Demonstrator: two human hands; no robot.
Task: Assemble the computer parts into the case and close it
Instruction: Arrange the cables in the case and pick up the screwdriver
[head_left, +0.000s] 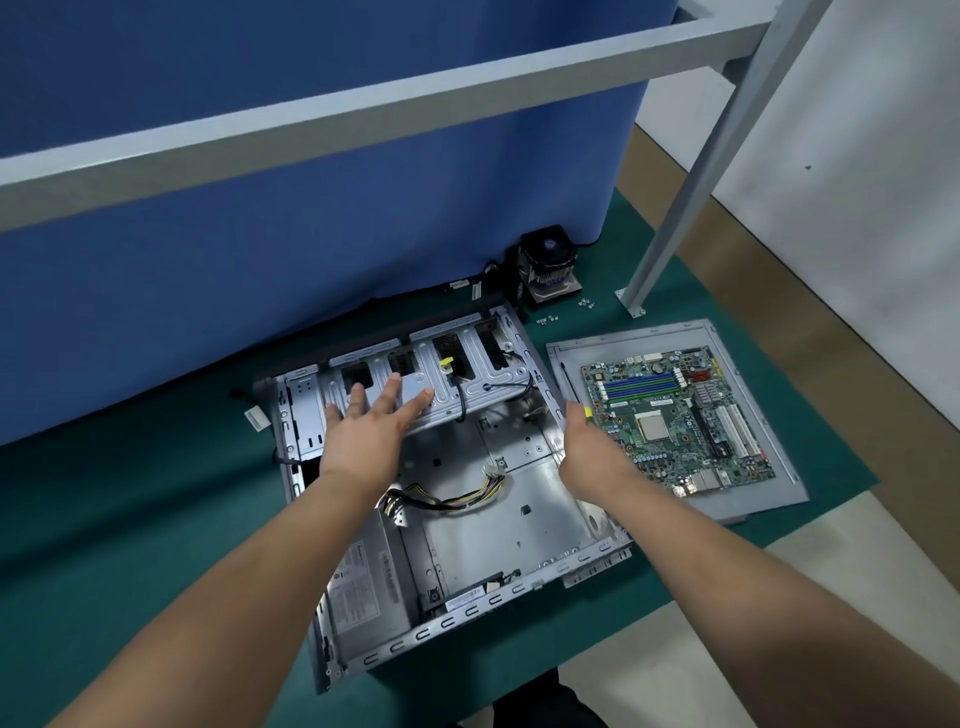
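Right hand (584, 434) curled round a yellow-handled screwdriver (574, 389) at the open case's (467, 499) right wall. Left hand (371, 423), fingers spread, holds nothing, over the case's drive cage (452, 384). Motherboard (675, 415) lies on side panel (769, 493), right of case.

- desk (130, 519) is topped with a dark green mat; its right edge drops off to a tan floor (727, 649)
- open computer case (441, 493) lies flat on its side at mid-desk
- grey side panel (748, 499) lies flat just right of the case; motherboard (680, 415) sits on it, not on the mat
- CPU cooler (548, 265) stands at the back of the desk against the blue partition (311, 208)
- two small groups of loose screws on the mat: one (548, 319) just behind the case, one (586, 303) beside the cooler
- grey frame post (675, 218) has its foot plate on the mat, back right
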